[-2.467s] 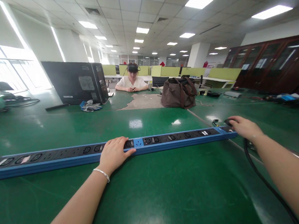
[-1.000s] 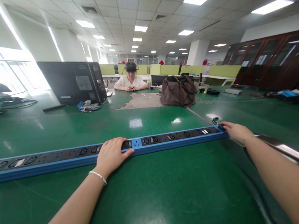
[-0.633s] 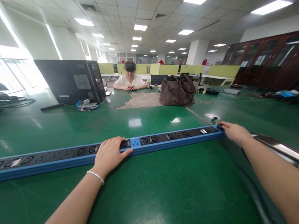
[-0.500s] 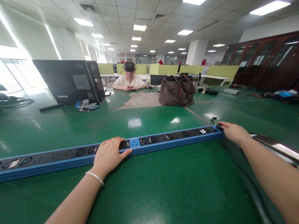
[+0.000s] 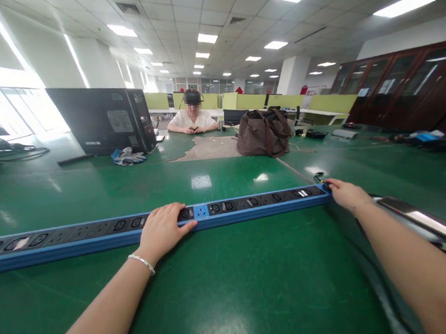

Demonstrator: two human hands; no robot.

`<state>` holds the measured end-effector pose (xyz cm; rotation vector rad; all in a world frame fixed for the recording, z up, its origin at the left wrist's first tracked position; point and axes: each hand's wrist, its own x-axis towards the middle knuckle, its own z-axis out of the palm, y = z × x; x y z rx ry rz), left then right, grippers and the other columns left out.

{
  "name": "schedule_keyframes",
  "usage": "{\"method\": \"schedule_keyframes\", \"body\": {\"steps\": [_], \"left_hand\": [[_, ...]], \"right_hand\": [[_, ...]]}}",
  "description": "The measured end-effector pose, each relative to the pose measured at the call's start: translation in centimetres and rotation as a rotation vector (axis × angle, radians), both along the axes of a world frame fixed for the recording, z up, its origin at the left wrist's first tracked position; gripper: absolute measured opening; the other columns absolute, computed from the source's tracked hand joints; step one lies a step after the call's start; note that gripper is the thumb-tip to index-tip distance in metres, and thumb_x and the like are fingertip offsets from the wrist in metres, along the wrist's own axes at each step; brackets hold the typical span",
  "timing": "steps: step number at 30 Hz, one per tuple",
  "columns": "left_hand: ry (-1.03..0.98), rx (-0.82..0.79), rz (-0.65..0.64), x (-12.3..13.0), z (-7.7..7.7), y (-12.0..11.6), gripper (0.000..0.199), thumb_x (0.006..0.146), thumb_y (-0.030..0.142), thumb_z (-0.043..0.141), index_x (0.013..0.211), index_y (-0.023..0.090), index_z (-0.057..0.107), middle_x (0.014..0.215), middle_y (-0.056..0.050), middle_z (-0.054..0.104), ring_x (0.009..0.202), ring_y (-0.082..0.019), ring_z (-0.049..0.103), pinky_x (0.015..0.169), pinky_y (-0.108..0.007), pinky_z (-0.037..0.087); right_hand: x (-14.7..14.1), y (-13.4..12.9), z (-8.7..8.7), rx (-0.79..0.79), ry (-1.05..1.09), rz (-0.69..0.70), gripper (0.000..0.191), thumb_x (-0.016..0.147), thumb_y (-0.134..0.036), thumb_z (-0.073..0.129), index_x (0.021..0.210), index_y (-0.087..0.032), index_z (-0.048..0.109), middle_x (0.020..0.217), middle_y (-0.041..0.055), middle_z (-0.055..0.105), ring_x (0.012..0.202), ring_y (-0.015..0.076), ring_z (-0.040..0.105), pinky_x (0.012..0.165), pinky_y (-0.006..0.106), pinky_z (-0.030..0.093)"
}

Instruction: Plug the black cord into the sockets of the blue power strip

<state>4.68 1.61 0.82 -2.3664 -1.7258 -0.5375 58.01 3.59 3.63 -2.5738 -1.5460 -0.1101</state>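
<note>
A long blue power strip with black socket sections lies across the green table, its left end running out of view. My left hand is wrapped over its middle, fingers on the far side and thumb along the near side by a blue socket. At the strip's right end, my right hand pinches a small black cable fitting; the fingers partly hide it. Just behind this fitting, a short black and yellow wire sticks up.
A black computer case stands back left, with gloves before it. A brown bag sits at the back; a person sits across the table. Right of my right arm lies a dark, shiny flat object, with a black cable nearby.
Both hands stay in the same places on the strip. The view has shifted very slightly; nothing else has visibly moved.
</note>
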Motion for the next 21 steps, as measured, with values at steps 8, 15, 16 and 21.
{"method": "schedule_keyframes", "body": {"steps": [8, 15, 16, 21], "left_hand": [[-0.016, -0.004, 0.001, 0.0, -0.1, 0.0, 0.055, 0.078, 0.059, 0.045, 0.114, 0.02, 0.057, 0.115, -0.009, 0.062, 0.108, -0.025, 0.055, 0.096, -0.039, 0.036], [-0.008, 0.01, -0.004, -0.1, -0.2, 0.1, 0.056, 0.078, 0.06, 0.045, 0.114, 0.019, 0.056, 0.114, -0.009, 0.063, 0.106, -0.026, 0.055, 0.096, -0.038, 0.036], [-0.008, 0.012, -0.004, -0.1, -0.2, 0.1, 0.056, 0.078, 0.06, 0.045, 0.114, 0.019, 0.057, 0.114, -0.009, 0.063, 0.106, -0.026, 0.055, 0.096, -0.038, 0.036], [-0.003, 0.011, -0.003, -0.1, -0.3, 0.0, 0.055, 0.078, 0.06, 0.045, 0.114, 0.02, 0.057, 0.114, -0.008, 0.062, 0.106, -0.025, 0.055, 0.096, -0.038, 0.036]], "right_hand": [[-1.3, -1.0, 0.0, 0.039, 0.066, -0.074, 0.051, 0.087, -0.041, 0.024, 0.132, -0.031, 0.045, 0.12, 0.0133, 0.059, 0.098, 0.0297, 0.058, 0.08, 0.039, 0.043], [-0.9, -0.7, 0.3, -0.003, 0.094, -0.07, 0.051, 0.088, -0.04, 0.021, 0.133, -0.032, 0.044, 0.132, 0.0086, 0.05, 0.109, 0.0279, 0.053, 0.088, 0.037, 0.04], [-0.8, -0.6, 0.3, -0.015, 0.095, -0.07, 0.051, 0.088, -0.04, 0.021, 0.133, -0.032, 0.044, 0.132, 0.0084, 0.05, 0.109, 0.0279, 0.053, 0.087, 0.037, 0.04], [-0.3, -0.3, 0.1, -0.006, 0.084, -0.059, 0.05, 0.088, -0.041, 0.022, 0.132, -0.032, 0.044, 0.124, 0.0111, 0.056, 0.103, 0.0288, 0.056, 0.08, 0.037, 0.042]]}}
